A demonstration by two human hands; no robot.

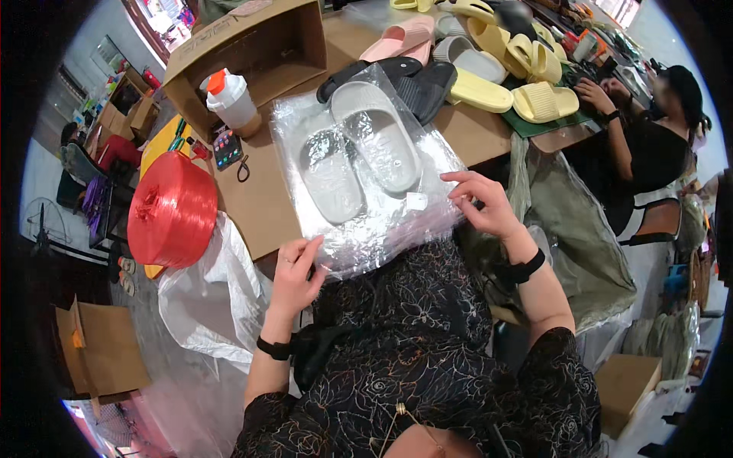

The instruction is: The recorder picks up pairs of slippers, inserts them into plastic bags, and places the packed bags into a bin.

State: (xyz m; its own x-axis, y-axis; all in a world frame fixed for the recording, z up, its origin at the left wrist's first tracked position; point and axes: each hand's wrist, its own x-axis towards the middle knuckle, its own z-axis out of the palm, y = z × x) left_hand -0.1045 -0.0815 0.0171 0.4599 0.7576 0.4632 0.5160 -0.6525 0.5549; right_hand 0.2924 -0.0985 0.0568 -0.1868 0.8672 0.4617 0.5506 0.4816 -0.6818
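A pair of light grey slide slippers (328, 174) lies side by side in a clear plastic bag (433, 164), its film shining over them. Beneath it is more clear plastic, crumpled along the near edge, and a small white label (416, 201) shows near the right slipper. My left hand (294, 276) is at the bag's near left corner, index finger and thumb apart, fingertips at the film. At the right edge, my right hand (489, 204) has its fingers stretched over the plastic. The undersides of both hands' fingers are partly hidden.
Black slippers (427, 90), pink slippers (401, 40) and several yellow slippers (544, 103) lie beyond the bag. Left are an open cardboard box (252, 57), an orange-capped bottle (231, 103), a phone (227, 150) and a red twine roll (174, 210). Another person (649, 145) works at right.
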